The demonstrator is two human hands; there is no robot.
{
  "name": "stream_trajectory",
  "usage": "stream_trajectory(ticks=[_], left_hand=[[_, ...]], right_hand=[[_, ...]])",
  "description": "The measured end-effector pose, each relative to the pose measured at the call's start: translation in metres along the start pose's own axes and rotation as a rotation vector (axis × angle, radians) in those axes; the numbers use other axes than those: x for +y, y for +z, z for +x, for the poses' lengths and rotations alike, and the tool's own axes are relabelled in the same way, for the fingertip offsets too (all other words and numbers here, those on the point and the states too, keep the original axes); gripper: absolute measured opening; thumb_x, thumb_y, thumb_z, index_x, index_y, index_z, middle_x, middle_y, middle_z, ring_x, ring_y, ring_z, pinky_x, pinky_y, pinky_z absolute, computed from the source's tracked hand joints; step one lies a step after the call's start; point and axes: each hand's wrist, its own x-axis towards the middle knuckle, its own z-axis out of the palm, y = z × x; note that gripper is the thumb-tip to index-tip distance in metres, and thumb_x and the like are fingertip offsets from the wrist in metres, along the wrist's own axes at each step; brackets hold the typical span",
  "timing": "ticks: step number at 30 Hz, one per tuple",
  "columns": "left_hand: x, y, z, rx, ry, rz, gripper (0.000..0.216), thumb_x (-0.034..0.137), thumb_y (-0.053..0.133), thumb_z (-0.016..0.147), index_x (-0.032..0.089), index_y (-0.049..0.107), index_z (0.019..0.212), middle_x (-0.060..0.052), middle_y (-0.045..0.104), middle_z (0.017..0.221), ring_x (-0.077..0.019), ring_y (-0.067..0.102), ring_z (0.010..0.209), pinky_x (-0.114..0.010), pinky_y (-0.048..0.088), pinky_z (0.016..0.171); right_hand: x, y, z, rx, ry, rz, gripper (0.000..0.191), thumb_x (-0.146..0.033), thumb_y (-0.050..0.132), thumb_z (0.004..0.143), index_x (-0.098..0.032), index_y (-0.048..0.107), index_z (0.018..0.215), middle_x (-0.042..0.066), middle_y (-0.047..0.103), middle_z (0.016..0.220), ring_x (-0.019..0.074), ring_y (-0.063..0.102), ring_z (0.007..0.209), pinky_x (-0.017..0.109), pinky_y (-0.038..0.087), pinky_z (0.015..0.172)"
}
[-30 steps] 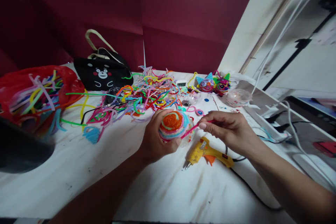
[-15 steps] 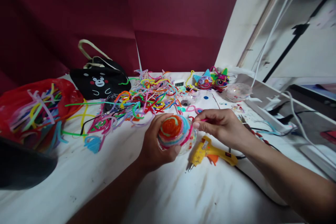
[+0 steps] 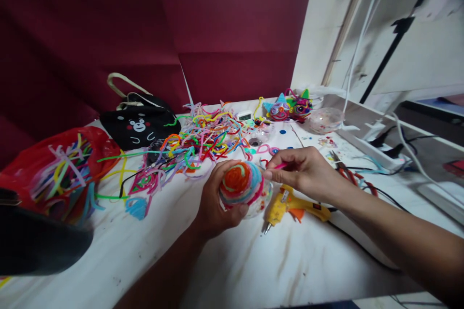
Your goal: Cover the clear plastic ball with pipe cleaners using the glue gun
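Note:
My left hand (image 3: 213, 200) is wrapped round a clear ball (image 3: 243, 187) covered in coiled pipe cleaners, orange at the centre with blue, pink and green rings. My right hand (image 3: 304, 170) pinches the end of a pink pipe cleaner (image 3: 280, 166) right against the ball's right side. Both hands hover just above the white table (image 3: 253, 270). A yellow glue gun (image 3: 290, 205) lies on the table directly under my right hand, nozzle pointing towards me.
A tangle of coloured pipe cleaners (image 3: 203, 137) covers the middle back. A red bag of more pipe cleaners (image 3: 54, 169) sits left, a black bear bag (image 3: 137, 123) behind it. Two finished colourful figures (image 3: 288, 106) and a clear dome (image 3: 324, 119) stand at the back right. Cables run along the right.
My right hand has drawn in closer to the ball with the pink pipe cleaner. The view has tilted, so everything sits a little lower and further left.

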Motion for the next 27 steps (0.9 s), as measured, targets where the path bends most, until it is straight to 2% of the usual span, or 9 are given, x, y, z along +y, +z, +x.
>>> stream_trajectory(ticks=[4,8,13,18,23,27], left_hand=[[0.000,-0.002,-0.001,-0.023,0.027,-0.022,0.067,0.047,0.073,0.073,0.020,0.052,0.131,-0.013,0.057,0.124,-0.0320,0.058,0.115,-0.047,0.045,0.102],[0.001,-0.003,0.000,-0.060,0.028,-0.045,0.065,0.048,0.073,0.075,0.019,0.054,0.130,-0.014,0.057,0.127,-0.0323,0.057,0.118,-0.047,0.044,0.104],[0.002,-0.005,0.000,-0.138,-0.047,-0.190,0.067,0.050,0.076,0.073,0.019,0.057,0.129,-0.014,0.057,0.130,-0.0343,0.057,0.120,-0.047,0.045,0.105],[0.004,-0.004,-0.001,-0.225,-0.209,-0.374,0.077,0.057,0.081,0.065,0.017,0.060,0.128,-0.016,0.058,0.133,-0.0378,0.056,0.124,-0.045,0.046,0.103],[0.006,0.002,-0.004,-0.355,-0.347,-0.661,0.084,0.052,0.085,0.061,0.019,0.053,0.131,-0.012,0.066,0.121,-0.0306,0.067,0.106,-0.037,0.051,0.088],[0.010,0.006,-0.005,-0.397,-0.379,-0.763,0.085,0.047,0.088,0.058,0.022,0.051,0.130,-0.012,0.066,0.121,-0.0303,0.068,0.104,-0.037,0.051,0.085]], right_hand=[[-0.003,-0.001,-0.002,-0.006,0.021,0.023,0.037,-0.050,0.084,0.067,-0.015,0.072,0.071,-0.003,0.055,0.056,0.0088,0.042,0.053,0.023,0.031,0.048],[-0.005,-0.002,-0.006,-0.016,-0.017,-0.022,0.035,-0.049,0.082,0.070,-0.016,0.072,0.072,-0.002,0.060,0.060,0.0097,0.046,0.055,0.023,0.034,0.050],[-0.008,-0.005,-0.009,-0.086,-0.052,-0.056,0.035,-0.050,0.078,0.074,-0.016,0.071,0.072,0.000,0.062,0.064,0.0114,0.050,0.058,0.024,0.038,0.054],[-0.007,-0.009,-0.010,-0.149,0.067,0.042,0.038,-0.047,0.086,0.063,-0.015,0.069,0.074,0.000,0.062,0.065,0.0126,0.053,0.060,0.026,0.042,0.058],[0.000,-0.012,-0.013,-0.242,0.187,0.279,0.039,-0.024,0.093,0.053,-0.015,0.065,0.078,-0.003,0.063,0.075,0.0097,0.056,0.068,0.022,0.045,0.065],[0.013,-0.009,-0.023,-0.331,0.254,0.389,0.050,-0.030,0.091,0.056,-0.017,0.064,0.096,0.000,0.067,0.091,0.0134,0.065,0.078,0.026,0.052,0.071]])
